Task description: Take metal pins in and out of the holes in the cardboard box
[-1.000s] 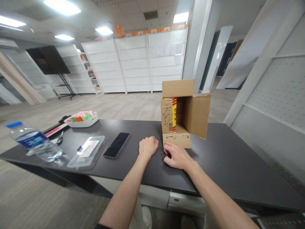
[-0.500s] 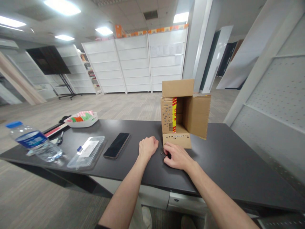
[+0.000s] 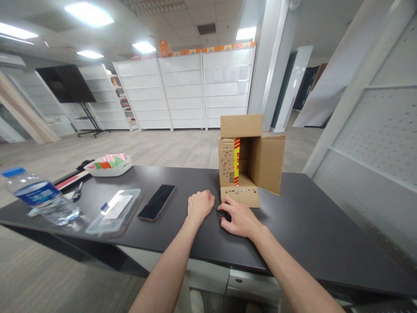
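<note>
My left hand (image 3: 201, 205) rests on the dark tabletop as a closed fist, knuckles forward; whatever it may hold is hidden. Just right of it, my right hand (image 3: 240, 218) lies low over the table with thumb and fingers curved apart. At its fingertips is a small cluster of thin dark metal pieces (image 3: 223, 213), too small to name and partly covered by the fingers. Close in front of that hand stands an open cardboard box (image 3: 227, 163) on its side. Rows of small round dots or holes mark its lower flap (image 3: 243, 199) and its left face.
A black phone (image 3: 157, 202) lies left of my left hand. Beyond it are a clear plastic case (image 3: 114, 213), a water bottle (image 3: 42, 198) with a blue cap, a black pen (image 3: 77, 192) and a white basket (image 3: 109, 168) with colourful contents.
My right thumb and fingers have spread slightly, showing more of the dark metal pieces. My left fist keeps its shape. The view has shifted slightly.
</note>
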`<action>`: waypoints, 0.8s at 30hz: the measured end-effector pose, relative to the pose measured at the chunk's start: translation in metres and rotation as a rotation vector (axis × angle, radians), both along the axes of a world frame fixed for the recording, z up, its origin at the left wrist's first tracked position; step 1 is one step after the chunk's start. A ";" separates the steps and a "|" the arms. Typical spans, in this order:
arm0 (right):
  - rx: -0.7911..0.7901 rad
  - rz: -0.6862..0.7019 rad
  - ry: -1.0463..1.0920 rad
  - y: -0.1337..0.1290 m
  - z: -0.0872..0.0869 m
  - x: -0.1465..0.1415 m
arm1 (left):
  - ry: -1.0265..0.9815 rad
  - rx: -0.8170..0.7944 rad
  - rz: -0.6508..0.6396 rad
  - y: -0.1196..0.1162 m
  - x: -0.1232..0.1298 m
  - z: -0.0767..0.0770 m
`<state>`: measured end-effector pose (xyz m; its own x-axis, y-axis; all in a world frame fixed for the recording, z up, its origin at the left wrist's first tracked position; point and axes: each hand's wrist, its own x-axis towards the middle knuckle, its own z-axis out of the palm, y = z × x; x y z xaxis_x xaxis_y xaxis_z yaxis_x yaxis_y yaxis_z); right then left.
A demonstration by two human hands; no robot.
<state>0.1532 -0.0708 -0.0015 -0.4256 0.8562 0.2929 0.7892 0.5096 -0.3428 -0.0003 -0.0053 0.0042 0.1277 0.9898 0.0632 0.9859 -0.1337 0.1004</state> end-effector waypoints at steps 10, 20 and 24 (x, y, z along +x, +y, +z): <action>0.020 -0.014 0.015 0.002 -0.002 0.000 | 0.000 0.003 -0.001 -0.001 0.000 0.001; 0.030 -0.003 0.017 0.002 -0.001 0.000 | 0.008 0.030 -0.009 0.001 0.000 0.000; 0.028 0.003 0.016 0.002 -0.001 0.000 | 0.008 0.027 -0.007 0.001 0.000 0.000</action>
